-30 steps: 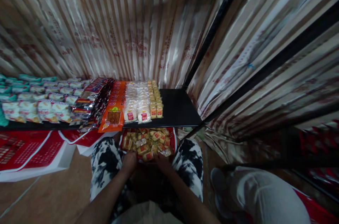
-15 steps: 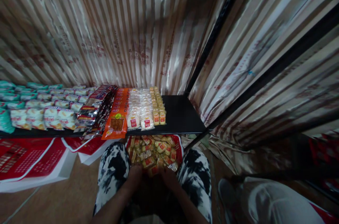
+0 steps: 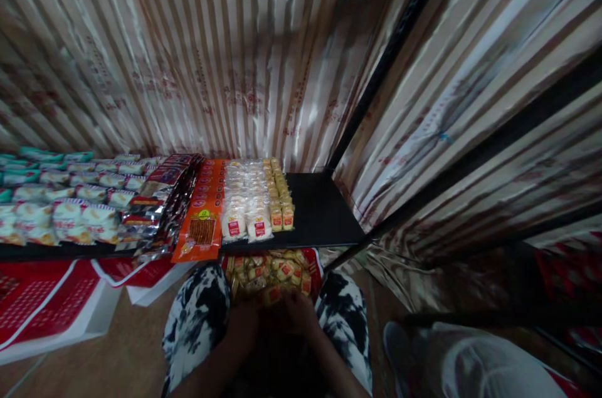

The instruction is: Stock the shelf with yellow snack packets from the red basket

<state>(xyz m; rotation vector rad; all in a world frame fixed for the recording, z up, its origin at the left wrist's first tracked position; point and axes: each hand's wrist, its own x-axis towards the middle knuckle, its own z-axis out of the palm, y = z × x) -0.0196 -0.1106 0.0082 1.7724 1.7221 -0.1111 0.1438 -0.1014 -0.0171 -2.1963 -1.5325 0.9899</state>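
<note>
Glossy blocky yellow packets (image 3: 285, 271) heaped in red basket (image 3: 315, 259)

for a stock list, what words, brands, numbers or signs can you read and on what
No text can be read.
Orange snack packet: badge, print blurred.
White packets: red labels too small.
Yellow packets on shelf: labels too small.
Yellow packets in basket: blurred.
Dark foil packets: blurred.
Far-left packets: blurred.

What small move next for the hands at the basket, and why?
Perhaps gather a few packets with the right hand: it's at the near side of the basket, they lie jumbled inside, and on the shelf, yellow rows stop short of the right end.
</note>
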